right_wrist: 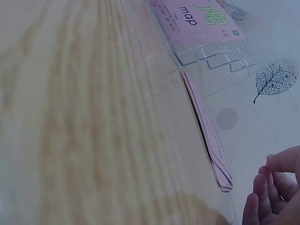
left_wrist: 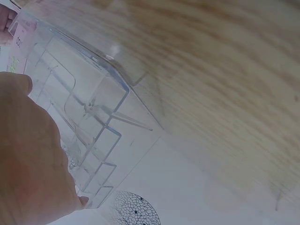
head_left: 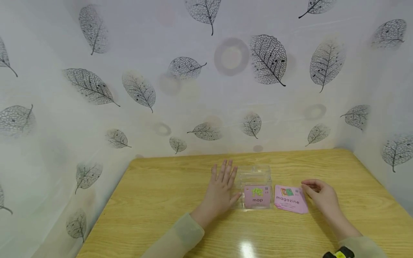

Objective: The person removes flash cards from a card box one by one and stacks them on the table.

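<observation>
The left hand (head_left: 222, 191) rests along the clear rack's (head_left: 255, 176) left side, fingers straight and spread, gripping nothing. A map card (head_left: 257, 196) faces front in the rack. Just beyond the rack's right edge lies the card stack (head_left: 291, 199). The right hand (head_left: 323, 196), loosely curled around nothing, is beside the stack's far right corner. Table (head_left: 155, 193) wood extends outward past both hands.

Indoor premises, domestic in appearance; exact room type cannot be determined. Evidence: 1 wood-grain table (head_left: 161, 193), with a pale leaf-print covering (head_left: 206, 96) along its far, left and right sides.
</observation>
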Tool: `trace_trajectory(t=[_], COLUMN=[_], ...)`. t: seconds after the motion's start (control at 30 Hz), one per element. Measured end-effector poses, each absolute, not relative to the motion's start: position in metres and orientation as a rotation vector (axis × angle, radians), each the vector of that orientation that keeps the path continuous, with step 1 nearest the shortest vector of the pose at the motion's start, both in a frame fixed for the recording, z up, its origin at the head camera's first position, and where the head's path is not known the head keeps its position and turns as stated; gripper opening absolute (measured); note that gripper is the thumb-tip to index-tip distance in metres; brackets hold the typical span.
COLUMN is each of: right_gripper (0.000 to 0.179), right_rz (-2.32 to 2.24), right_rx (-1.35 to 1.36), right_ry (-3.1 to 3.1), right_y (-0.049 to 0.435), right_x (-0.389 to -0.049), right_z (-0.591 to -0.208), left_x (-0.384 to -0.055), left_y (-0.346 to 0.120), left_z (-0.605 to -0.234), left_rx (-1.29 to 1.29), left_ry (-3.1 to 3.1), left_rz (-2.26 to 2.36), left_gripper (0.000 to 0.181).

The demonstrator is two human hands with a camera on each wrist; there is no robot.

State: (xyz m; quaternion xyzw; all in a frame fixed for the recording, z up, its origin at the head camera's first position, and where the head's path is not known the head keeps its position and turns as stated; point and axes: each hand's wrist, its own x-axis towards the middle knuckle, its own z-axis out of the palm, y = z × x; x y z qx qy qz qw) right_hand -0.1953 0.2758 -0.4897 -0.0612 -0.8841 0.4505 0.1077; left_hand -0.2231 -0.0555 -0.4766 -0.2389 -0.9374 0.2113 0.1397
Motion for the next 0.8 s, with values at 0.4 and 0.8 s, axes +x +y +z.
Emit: trace_trajectory(t=[0.4, 0.8], right_gripper=[0.029, 0.031], right_rz=[1.323, 1.361], right_rx=[-0.141, -0.103], right_ry=[-2.596, -2.593], right_y=[0.2747, 0.2697], right_x=[-0.1982, -0.2000], right_z=[-0.4877, -0.4841], left_x=[-0.2220, -0.2212], left_y=[-0.0552, -0.0558], left_z=[-0.4746, -0.4736], left_rx=[-0.690, -0.697], left_ry=[-2.726, -2.677], left_rz=[0.610, 0.626], left_gripper=[0.085, 0.085])
